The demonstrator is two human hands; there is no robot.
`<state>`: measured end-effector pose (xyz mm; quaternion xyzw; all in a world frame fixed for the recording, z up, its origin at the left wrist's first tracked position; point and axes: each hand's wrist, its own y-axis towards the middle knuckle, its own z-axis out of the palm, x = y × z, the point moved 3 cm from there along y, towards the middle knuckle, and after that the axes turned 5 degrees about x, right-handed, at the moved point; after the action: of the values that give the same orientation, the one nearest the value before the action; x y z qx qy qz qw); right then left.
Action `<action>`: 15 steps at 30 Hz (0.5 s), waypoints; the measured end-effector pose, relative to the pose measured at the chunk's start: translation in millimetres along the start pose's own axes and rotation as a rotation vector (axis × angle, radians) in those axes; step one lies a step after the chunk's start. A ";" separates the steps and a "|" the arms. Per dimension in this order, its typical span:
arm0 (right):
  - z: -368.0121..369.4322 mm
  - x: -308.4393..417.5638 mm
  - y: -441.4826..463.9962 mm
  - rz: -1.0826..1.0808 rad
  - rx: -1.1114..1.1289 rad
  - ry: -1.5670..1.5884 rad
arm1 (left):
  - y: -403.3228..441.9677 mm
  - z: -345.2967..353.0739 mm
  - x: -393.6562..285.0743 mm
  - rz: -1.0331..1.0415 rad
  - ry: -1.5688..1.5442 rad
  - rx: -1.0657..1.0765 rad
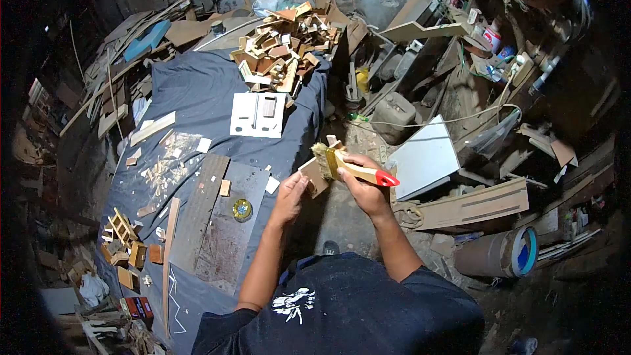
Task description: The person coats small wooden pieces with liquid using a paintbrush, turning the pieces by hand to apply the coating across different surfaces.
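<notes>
My left hand (288, 198) is closed on the edge of a small flat wooden piece (314, 180) in front of my body. In my right hand (365, 192) is a wide paintbrush (360, 171) with a pale wooden handle and a red end. Its light bristles (321, 155) are at the upper edge of the wooden piece; whether they touch it I cannot tell. On the cloth-covered table to my left, nearest the left hand, lie a small white chip (272, 185) and a round dish of yellowish contents (242, 209).
A dark cloth (197, 82) covers the table. On it are a heap of wood offcuts (279, 46), a white slotted panel (257, 116), a long board (210, 207) and small wooden frames (122, 227). To the right lie a white board (426, 158), a jerrycan (394, 117) and a bucket (488, 254).
</notes>
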<state>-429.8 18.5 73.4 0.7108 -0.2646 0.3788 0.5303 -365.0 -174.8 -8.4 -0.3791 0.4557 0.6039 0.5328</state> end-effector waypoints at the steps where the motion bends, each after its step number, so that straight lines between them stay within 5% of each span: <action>1: 2.0 -2.5 -2.9 0.035 0.057 0.014 | 0.4 -1.0 -2.3 -0.001 -0.001 -0.006; 5: -0.9 2.5 -13.1 0.199 0.303 -0.108 | -0.9 -13.6 -14.2 0.030 -0.043 -0.069; 10: -1.1 -2.5 -10.9 0.062 0.030 0.065 | -2.2 4.9 -7.7 -0.038 0.158 0.025; 15: -2.5 5.2 -12.7 -0.034 0.019 0.030 | 0.5 9.1 -12.3 0.006 0.152 0.041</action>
<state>-417.6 24.8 71.0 0.7143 -0.2409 0.3828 0.5340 -363.4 -169.7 6.0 -0.4114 0.5082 0.5657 0.5024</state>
